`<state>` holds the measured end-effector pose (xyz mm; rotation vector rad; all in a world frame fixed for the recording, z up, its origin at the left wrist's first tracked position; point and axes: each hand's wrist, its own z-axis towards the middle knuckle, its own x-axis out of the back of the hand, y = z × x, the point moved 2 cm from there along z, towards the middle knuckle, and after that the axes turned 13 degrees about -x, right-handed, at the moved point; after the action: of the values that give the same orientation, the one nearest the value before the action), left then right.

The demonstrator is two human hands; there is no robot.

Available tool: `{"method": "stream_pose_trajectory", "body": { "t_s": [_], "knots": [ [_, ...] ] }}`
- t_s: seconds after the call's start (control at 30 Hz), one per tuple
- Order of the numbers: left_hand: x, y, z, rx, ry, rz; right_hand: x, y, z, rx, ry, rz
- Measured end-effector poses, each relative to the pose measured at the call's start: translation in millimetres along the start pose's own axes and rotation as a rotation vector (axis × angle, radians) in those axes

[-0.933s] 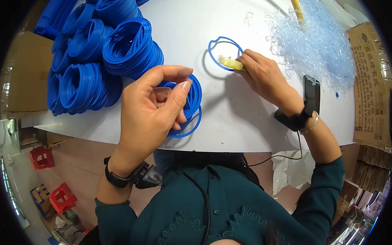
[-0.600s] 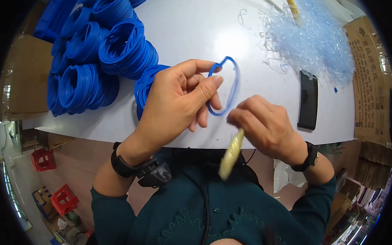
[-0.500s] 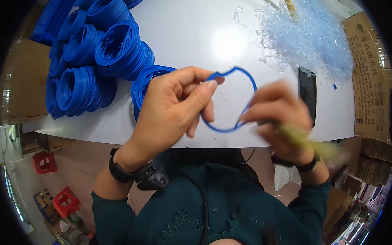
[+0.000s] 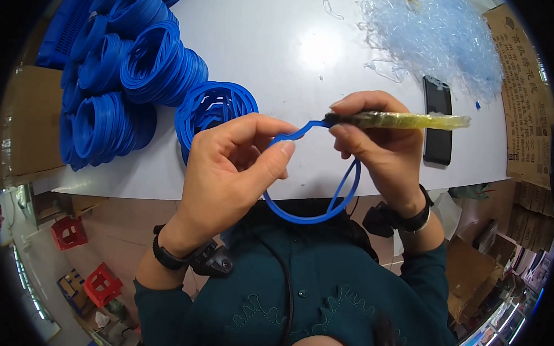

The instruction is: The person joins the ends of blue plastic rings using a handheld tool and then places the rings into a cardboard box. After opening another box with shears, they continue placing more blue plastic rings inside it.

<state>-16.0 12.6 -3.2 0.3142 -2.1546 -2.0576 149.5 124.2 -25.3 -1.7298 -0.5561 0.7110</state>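
Observation:
Thumb and fingers of my left hand (image 4: 225, 169) pinch the upper left edge of a thin blue plastic ring (image 4: 304, 220). The ring has a wavy notch at its top and a straight strip across its lower right. In my right hand (image 4: 389, 154) lies a slim tool with a yellow-green, tape-wrapped handle (image 4: 415, 120), pointing out to the right. Its dark tip meets the ring's upper edge between my thumb and forefinger; the tip's exact shape is hidden. Just beyond my left hand stands a stack of similar blue rings (image 4: 216, 99).
More blue ring stacks (image 4: 154, 61) crowd the white table's (image 4: 273, 57) far left, near a blue basket (image 4: 59, 37). Clear plastic scraps (image 4: 431, 33) pile up at the far right. A black phone (image 4: 438, 128) lies right of my right hand, near a cardboard box (image 4: 525, 103).
The ring has come lower and nearer to me. My right hand has gone from the ring's lower right side to its top edge, and the tool handle has swung up to lie level.

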Motion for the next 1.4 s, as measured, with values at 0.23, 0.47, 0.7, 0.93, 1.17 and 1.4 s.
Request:
{"method": "stream_pose_trajectory", "body": {
  "t_s": [0.23,0.47,0.7,0.93,1.17,1.4],
  "knots": [
    [-3.2,2.2,-0.3,0.037,-0.045,-0.063,-4.0,2.8,-1.4,0.273,0.027,-0.039],
    [-3.2,2.5,-1.4,0.056,-0.052,-0.076,-7.5,7.5,1.0,0.284,-0.087,-0.113],
    [-4.4,1.1,-2.3,0.045,-0.029,-0.025,-9.1,7.6,1.8,0.302,-0.079,-0.127],
    [-6.3,-1.6,-3.1,0.003,-0.018,-0.003,-9.0,6.3,1.1,0.319,-0.081,-0.144],
    [-6.9,-2.7,-1.4,-0.014,-0.034,0.027,-9.2,10.7,1.9,0.212,-0.069,-0.023],
    [-6.9,-2.0,-0.3,0.009,-0.061,0.049,-6.7,17.2,5.2,0.061,-0.154,0.165]
  ]
}}
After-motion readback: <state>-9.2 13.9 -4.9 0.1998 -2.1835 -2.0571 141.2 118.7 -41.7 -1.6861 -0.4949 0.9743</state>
